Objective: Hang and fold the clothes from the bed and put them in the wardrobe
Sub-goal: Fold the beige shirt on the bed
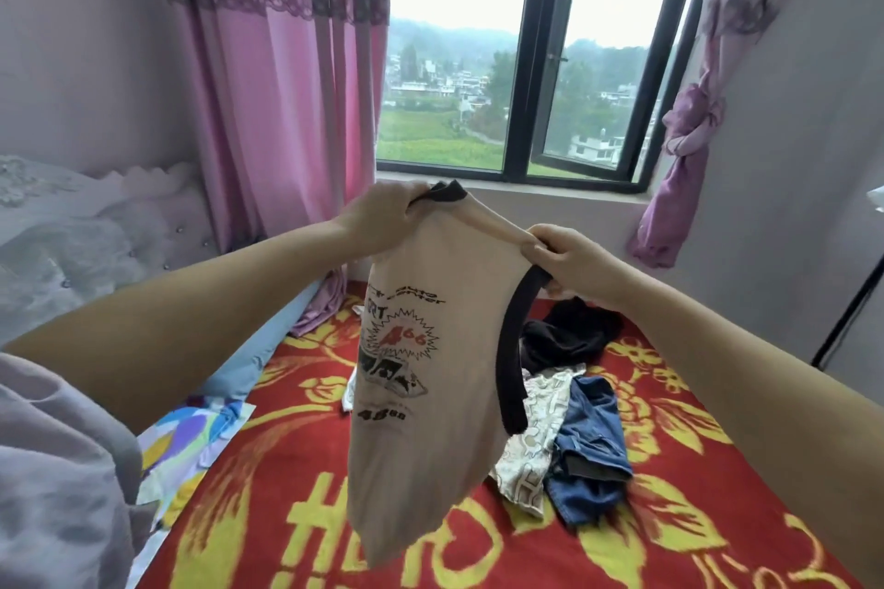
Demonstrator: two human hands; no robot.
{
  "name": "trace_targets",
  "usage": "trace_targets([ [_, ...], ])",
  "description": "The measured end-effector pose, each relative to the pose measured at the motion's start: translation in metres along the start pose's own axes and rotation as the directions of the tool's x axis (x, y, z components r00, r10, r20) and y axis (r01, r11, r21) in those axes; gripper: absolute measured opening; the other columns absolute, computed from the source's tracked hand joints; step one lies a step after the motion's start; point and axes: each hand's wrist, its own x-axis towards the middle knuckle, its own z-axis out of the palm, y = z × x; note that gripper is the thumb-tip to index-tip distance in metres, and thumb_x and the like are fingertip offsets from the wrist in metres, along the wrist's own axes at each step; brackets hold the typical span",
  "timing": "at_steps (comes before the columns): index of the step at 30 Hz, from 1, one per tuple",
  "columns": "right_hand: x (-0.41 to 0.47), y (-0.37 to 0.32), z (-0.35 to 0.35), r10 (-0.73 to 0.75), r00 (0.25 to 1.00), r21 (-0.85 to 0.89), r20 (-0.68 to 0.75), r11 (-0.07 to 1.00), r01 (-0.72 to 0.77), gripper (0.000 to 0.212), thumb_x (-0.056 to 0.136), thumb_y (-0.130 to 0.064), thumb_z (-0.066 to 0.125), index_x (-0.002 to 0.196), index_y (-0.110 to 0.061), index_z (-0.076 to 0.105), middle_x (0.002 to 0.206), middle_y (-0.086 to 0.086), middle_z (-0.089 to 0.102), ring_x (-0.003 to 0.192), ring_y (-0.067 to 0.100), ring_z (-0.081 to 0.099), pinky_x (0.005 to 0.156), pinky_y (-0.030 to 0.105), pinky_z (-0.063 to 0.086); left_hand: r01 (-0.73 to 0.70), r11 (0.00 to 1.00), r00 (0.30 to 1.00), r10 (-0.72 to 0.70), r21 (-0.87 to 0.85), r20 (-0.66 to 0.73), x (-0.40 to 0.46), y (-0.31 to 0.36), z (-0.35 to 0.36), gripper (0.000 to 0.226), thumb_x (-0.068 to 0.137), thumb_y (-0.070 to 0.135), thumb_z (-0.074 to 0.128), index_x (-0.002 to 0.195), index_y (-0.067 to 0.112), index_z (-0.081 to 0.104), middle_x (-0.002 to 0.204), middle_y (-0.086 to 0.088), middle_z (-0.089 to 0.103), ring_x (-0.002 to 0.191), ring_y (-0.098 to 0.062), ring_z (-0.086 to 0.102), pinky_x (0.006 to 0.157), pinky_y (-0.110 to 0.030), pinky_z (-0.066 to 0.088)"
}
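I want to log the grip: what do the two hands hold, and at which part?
Both hold the beige printed T-shirt above the bed. The left hand grips its top edge by the dark trim; the right hand pinches the top edge near the dark-trimmed opening.

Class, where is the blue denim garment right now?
The blue denim garment lies on the red bedspread, right of centre, touching the cream patterned cloth.

The beige T-shirt (430,397) is soft, matt knit cloth with a flat printed graphic and black ribbed trim. The red and yellow blanket (669,517) on the bed looks thick and fuzzy. The blue jeans (591,450) are coarse denim, beside a thin patterned cloth (538,430). The pink curtain (268,110) has a faint sheen and lace banding. The window frame (545,53) is smooth dark metal.
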Motion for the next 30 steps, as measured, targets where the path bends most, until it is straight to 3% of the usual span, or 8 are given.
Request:
trace_targets([
  [2, 0.002, -0.006, -0.005, -0.036, 0.998, 0.031, 0.053, 0.999, 0.034, 0.025, 0.101, -0.016, 0.046, 0.077, -0.009, 0.047, 0.051, -0.004, 0.038, 0.039, 0.007, 0.034, 0.039, 0.018, 0.029, -0.090, 0.995, 0.994, 0.093, 0.047, -0.056, -0.006, -0.011, -0.008, 0.027, 0.101, 0.024, 0.043, 0.113, 0.008, 0.062, 0.091, -0.009, 0.069, 0.078, -0.028, 0.066, 0.075, -0.044, 0.053],
  [7, 0.011, -0.021, -0.018, -0.059, 0.983, -0.096, 0.175, 0.992, 0.076, 0.033, 0.098, -0.026, 0.052, 0.069, -0.012, 0.046, 0.045, -0.002, 0.038, 0.039, 0.011, 0.029, 0.040, 0.016, 0.026, -0.244, 0.962, 0.969, 0.248, 0.122, -0.014, -0.014, -0.022, -0.034, 0.024, 0.091, 0.035, 0.060, 0.073, 0.024, 0.049, 0.053, 0.013, 0.047, 0.044, -0.005, 0.045, 0.048, -0.021, 0.035],
  [12, 0.024, -0.034, -0.025, -0.077, 0.981, 0.016, 0.181, 0.997, 0.075, 0.030, 0.097, -0.025, 0.054, 0.073, -0.009, 0.048, 0.048, -0.002, 0.035, 0.039, 0.009, 0.030, 0.038, 0.014, 0.024, -0.292, 0.943, 0.954, 0.300, 0.160, -0.026, -0.003, -0.033, -0.057, 0.028, 0.087, 0.031, 0.067, 0.088, 0.003, 0.067, 0.064, -0.005, 0.064, 0.053, -0.019, 0.058, 0.056, -0.029, 0.050],
  [17, 0.056, -0.018, -0.006, -0.019, 0.993, 0.064, 0.116, 0.998, 0.012, 0.023, 0.098, -0.023, 0.053, 0.085, -0.004, 0.051, 0.046, -0.009, 0.032, 0.034, 0.006, 0.032, 0.034, 0.014, 0.023, -0.265, 0.949, 0.963, 0.269, 0.170, 0.002, 0.017, -0.059, -0.044, 0.016, 0.092, 0.025, 0.062, 0.088, 0.010, 0.066, 0.061, 0.010, 0.055, 0.052, -0.003, 0.049, 0.055, -0.026, 0.041],
  [21, 0.092, 0.021, 0.034, 0.118, 0.993, 0.076, -0.008, 0.990, -0.117, 0.022, 0.099, -0.027, 0.052, 0.083, -0.011, 0.053, 0.057, 0.000, 0.049, 0.037, 0.009, 0.053, 0.034, 0.016, 0.037, -0.186, 0.956, 0.982, 0.189, 0.229, 0.006, 0.029, -0.098, 0.003, 0.027, 0.097, 0.031, 0.052, 0.103, 0.008, 0.066, 0.081, -0.008, 0.068, 0.071, -0.025, 0.063, 0.068, -0.038, 0.052],
  [23, 0.111, 0.045, 0.062, 0.223, 0.975, 0.209, -0.016, 0.954, -0.215, 0.018, 0.101, -0.025, 0.048, 0.093, -0.011, 0.056, 0.075, 0.007, 0.060, 0.057, 0.021, 0.070, 0.045, 0.028, 0.056, -0.129, 0.960, 0.989, 0.143, 0.248, -0.042, 0.034, -0.123, 0.035, 0.028, 0.099, 0.031, 0.047, 0.104, 0.009, 0.064, 0.092, -0.010, 0.069, 0.081, -0.029, 0.064, 0.071, -0.040, 0.051],
  [26, 0.133, 0.081, 0.100, 0.318, 0.947, 0.200, -0.052, 0.932, -0.302, 0.020, 0.102, -0.021, 0.045, 0.101, -0.004, 0.056, 0.097, 0.020, 0.062, 0.076, 0.032, 0.071, 0.071, 0.046, 0.060, -0.054, 0.958, 0.998, 0.056, 0.281, 0.002, 0.040, -0.159, 0.079, 0.027, 0.100, 0.029, 0.043, 0.105, 0.010, 0.061, 0.103, -0.008, 0.067, 0.090, -0.031, 0.061, 0.073, -0.037, 0.046],
  [30, 0.146, 0.088, 0.113, 0.251, 0.934, 0.112, -0.253, 0.967, -0.229, 0.024, 0.101, -0.020, 0.047, 0.101, 0.001, 0.060, 0.090, 0.016, 0.063, 0.065, 0.017, 0.070, 0.063, 0.031, 0.060, -0.089, 0.955, 0.991, 0.114, 0.281, -0.071, 0.055, -0.180, 0.089, 0.031, 0.100, 0.032, 0.042, 0.101, 0.008, 0.062, 0.097, -0.009, 0.067, 0.083, -0.032, 0.063, 0.069, -0.037, 0.048],
])
